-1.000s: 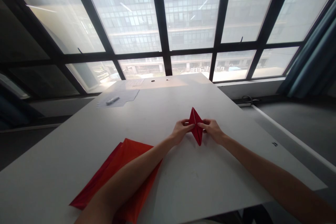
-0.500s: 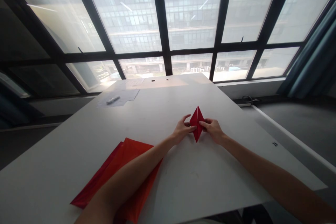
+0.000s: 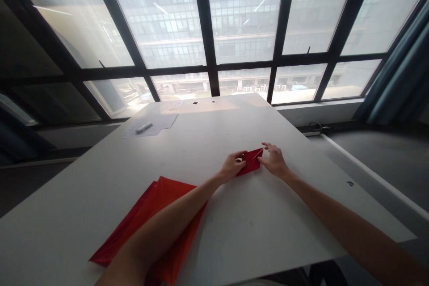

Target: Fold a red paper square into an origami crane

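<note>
A small folded piece of red paper (image 3: 250, 161) lies flat on the white table (image 3: 214, 232), between my two hands. My left hand (image 3: 230, 166) pinches its left edge with curled fingers. My right hand (image 3: 274, 159) rests at its right tip with fingers stretched out and apart, touching the paper. A stack of larger red and orange sheets (image 3: 157, 223) lies near the front left, partly under my left forearm.
A white marker (image 3: 143, 128) lies on some pale paper sheets (image 3: 150, 125) at the table's far left. Two small holes (image 3: 195, 103) sit near the far edge. Beyond the table are large windows (image 3: 214, 31) with dark frames, and a dark curtain (image 3: 398, 80) at the right.
The folded red paper stood upright as a diamond held by both hands; now it has been turned and laid flat on the table. My right hand opened its fingers.
</note>
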Motion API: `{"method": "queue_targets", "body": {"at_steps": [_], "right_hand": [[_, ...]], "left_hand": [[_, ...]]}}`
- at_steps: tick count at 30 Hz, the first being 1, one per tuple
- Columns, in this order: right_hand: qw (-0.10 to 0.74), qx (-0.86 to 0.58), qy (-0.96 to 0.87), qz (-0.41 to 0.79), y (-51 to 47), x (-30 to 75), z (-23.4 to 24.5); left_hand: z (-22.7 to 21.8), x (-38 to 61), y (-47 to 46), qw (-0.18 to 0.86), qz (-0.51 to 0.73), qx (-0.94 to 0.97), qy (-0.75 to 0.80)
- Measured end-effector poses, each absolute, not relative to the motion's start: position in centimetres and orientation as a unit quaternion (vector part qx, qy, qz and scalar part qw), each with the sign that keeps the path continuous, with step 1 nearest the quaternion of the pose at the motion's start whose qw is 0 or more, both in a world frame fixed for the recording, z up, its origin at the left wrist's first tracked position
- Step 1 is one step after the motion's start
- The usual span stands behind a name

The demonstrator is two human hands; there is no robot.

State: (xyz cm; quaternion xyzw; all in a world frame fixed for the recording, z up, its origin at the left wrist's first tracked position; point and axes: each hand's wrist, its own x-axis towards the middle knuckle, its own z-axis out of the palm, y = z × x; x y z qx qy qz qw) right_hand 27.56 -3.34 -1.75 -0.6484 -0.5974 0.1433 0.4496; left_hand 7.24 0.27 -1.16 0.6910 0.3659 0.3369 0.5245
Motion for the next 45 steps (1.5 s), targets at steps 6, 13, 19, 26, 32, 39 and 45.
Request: {"method": "queue_targets", "body": {"at_steps": [6,13,19,26,32,39,45], "right_hand": [[0.305,-0.591,-0.744,0.052,-2.7,28.5,-2.2],[0.296,-0.590,-0.750,0.048,-3.1,27.9,-2.2],[0.267,-0.580,-0.770,0.004,-3.7,27.2,-1.5],[0.148,-0.547,-0.823,-0.044,-4.6,27.1,0.7],[0.061,-0.550,-0.832,-0.051,-6.5,26.0,1.4],[0.061,-0.605,-0.792,-0.061,-7.4,24.0,0.1],[0.098,-0.622,-0.775,-0.047,-6.8,23.4,-1.6]], "left_hand": [[-1.6,7.0,-0.4,0.230,0.271,0.854,0.381],[-1.3,6.7,-0.5,0.152,0.262,0.856,0.418],[-0.5,6.3,-0.9,0.093,0.245,0.881,0.393],[-0.6,6.5,-1.2,0.072,0.231,0.901,0.361],[-0.4,6.8,-1.6,0.034,0.182,0.936,0.301],[-1.2,7.0,-2.0,0.034,0.142,0.942,0.303],[-2.1,6.8,-1.3,0.054,0.106,0.942,0.314]]}}
